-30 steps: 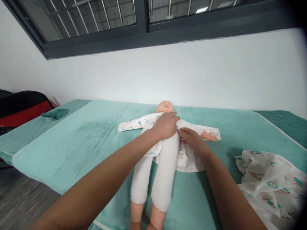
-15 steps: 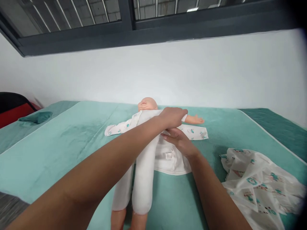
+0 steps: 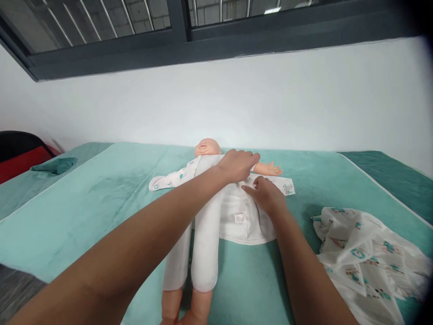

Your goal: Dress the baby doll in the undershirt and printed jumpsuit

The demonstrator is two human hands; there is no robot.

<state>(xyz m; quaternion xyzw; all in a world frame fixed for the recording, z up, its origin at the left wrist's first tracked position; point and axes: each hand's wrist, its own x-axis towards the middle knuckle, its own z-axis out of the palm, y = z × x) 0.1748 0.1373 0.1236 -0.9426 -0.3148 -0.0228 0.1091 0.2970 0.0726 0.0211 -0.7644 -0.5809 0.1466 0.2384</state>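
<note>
A baby doll lies on its back with a white padded body and legs. One sleeve of a white printed baby shirt covers its arm on the left. The rest of the shirt is spread flat under and beside the body, inside upward. My left hand is closed around the doll's other upper arm, whose bare forearm and hand stick out to the right. Just below, my right hand is over the shirt near the loose sleeve, thumb and curled fingers apart.
A crumpled white printed cloth garment lies at the right on the green bed cover. A dark green folded cloth and a red and black object are at the far left. Behind are a white wall and a barred window.
My right hand has drawn back to the right from under the doll's arm. My left hand and the doll's bare arm have shifted slightly left.
</note>
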